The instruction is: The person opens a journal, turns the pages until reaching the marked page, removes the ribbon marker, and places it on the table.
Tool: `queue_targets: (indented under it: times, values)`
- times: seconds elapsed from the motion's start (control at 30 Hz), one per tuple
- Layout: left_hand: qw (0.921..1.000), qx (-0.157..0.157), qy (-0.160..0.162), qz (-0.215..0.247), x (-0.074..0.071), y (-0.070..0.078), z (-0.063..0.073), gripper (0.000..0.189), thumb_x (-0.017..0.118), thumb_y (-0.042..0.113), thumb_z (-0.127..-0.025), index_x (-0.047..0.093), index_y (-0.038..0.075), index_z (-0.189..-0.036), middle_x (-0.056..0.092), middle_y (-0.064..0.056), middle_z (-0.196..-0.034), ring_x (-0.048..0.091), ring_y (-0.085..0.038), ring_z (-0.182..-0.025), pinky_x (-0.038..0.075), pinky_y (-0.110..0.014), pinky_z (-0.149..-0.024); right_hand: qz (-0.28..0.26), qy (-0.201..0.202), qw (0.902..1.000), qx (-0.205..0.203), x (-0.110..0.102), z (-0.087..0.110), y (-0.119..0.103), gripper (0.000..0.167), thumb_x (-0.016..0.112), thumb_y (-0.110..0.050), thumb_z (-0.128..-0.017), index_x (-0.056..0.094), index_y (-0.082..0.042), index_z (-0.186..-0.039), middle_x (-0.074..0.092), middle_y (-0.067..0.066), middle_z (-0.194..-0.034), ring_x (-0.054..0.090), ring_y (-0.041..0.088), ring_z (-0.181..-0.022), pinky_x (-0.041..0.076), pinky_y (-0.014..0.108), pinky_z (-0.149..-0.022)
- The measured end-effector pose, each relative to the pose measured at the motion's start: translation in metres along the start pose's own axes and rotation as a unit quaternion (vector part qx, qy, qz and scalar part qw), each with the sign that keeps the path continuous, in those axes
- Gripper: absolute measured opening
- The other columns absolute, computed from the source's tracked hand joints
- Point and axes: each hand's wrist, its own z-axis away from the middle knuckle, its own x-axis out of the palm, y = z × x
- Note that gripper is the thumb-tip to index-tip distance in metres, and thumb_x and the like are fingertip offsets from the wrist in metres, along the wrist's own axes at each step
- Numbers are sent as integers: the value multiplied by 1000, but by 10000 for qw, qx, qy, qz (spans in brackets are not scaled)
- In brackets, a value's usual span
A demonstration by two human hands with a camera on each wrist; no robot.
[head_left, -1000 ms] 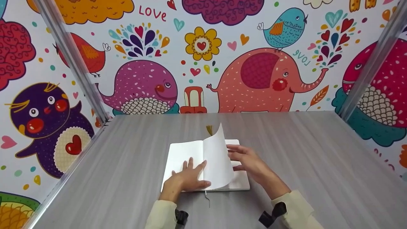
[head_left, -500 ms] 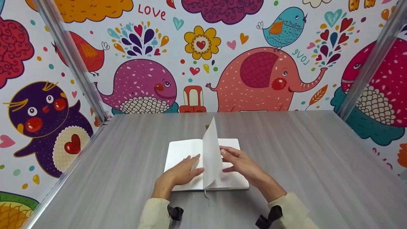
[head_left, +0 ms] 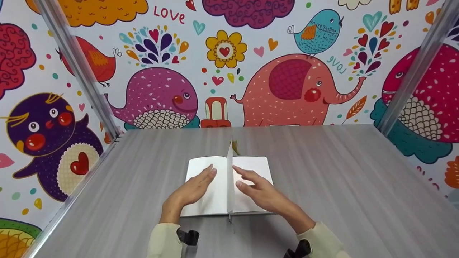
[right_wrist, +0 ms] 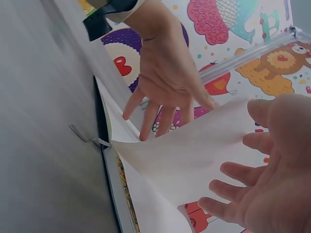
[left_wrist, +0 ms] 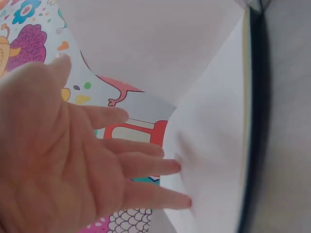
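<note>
A notebook [head_left: 256,165] lies spread on the table with blank white pages. One of its pages [head_left: 230,191] stands nearly upright along the middle fold, edge-on in the head view. My right hand [head_left: 265,193] is on the right side of this page, fingers extended; its index fingertip appears to touch the paper [right_wrist: 194,141]. Over the left-hand pages is my left hand [head_left: 192,188], its fingers straight. In the left wrist view, the lower fingertips [left_wrist: 187,200] meet the left page [left_wrist: 218,145], and nothing is gripped.
A thin ribbon marker [head_left: 230,218] hangs from the notebook's near edge. A golden-brown tassel [head_left: 235,147] shows beyond its far edge. The grey table [head_left: 322,161] is bounded by walls with cartoon animals [head_left: 287,100] and metal posts [head_left: 80,71].
The raised page has swung leftward from leaning right to nearly upright. My right hand has moved left along with it. My left hand has drawn left, away from the fold.
</note>
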Motion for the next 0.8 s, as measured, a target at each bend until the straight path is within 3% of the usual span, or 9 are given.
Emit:
queue_targets:
  times: [0.23,0.63,0.8]
  values:
    - [9997,-22,88,213,-5,-3,3,69,24,57,-106,24,14,-160,26,-9,-167,22,-33,-155,17,-56,-125,506,-85,9983,-270,10,3,-1,56,54,-36,-104,40,-19,-155,43,14,-157,38,36,-147,33,63,-115]
    - [9975,80,300,634,-14,-10,5,66,24,53,-108,22,14,-161,23,-11,-167,19,-34,-156,14,-57,-125,974,-707,9925,-227,24,6,5,60,53,-42,-103,38,-19,-156,43,13,-155,44,30,-141,38,57,-113]
    - [9912,-11,265,1299,-21,-15,9,66,20,53,-108,12,17,-163,13,-15,-169,20,-41,-154,31,-62,-117,1334,-915,9866,-200,28,8,5,59,53,-44,-103,39,-20,-155,45,11,-154,43,31,-142,37,56,-113]
